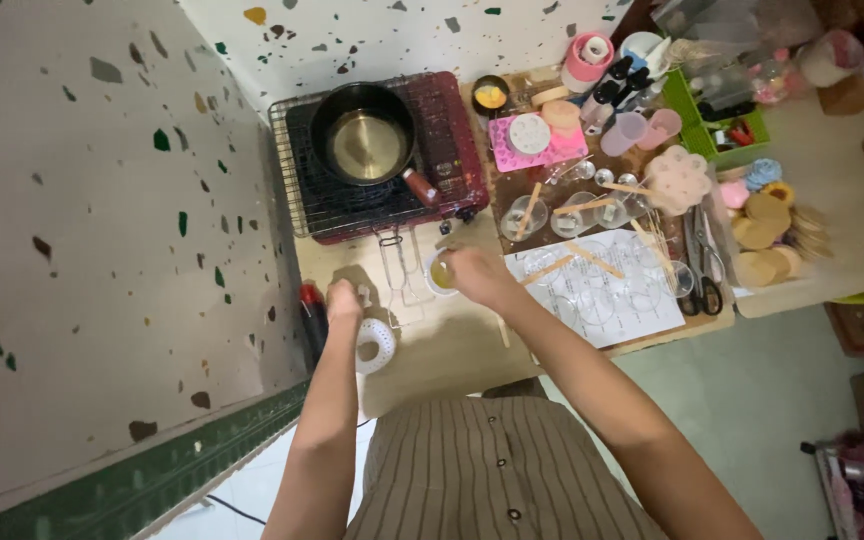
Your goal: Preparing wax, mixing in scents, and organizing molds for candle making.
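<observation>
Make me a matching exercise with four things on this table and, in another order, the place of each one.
Things:
1. black pan
2. scissors
3. small cup of yellow liquid
4. white strainer

Places:
A. by the left hand
B. on the red stove
C. under the right hand
D. right of the white paper sheet

Pairs: 1-B, 2-D, 3-C, 4-A

The small white cup (441, 272) stands upright on the wooden table, just in front of the stove. It holds a yellow liquid, and the right hand covers part of its rim. The white perforated object (376, 343) is round, with many small holes. It lies nearer the table's front edge, under the left hand, partly hidden.
</observation>
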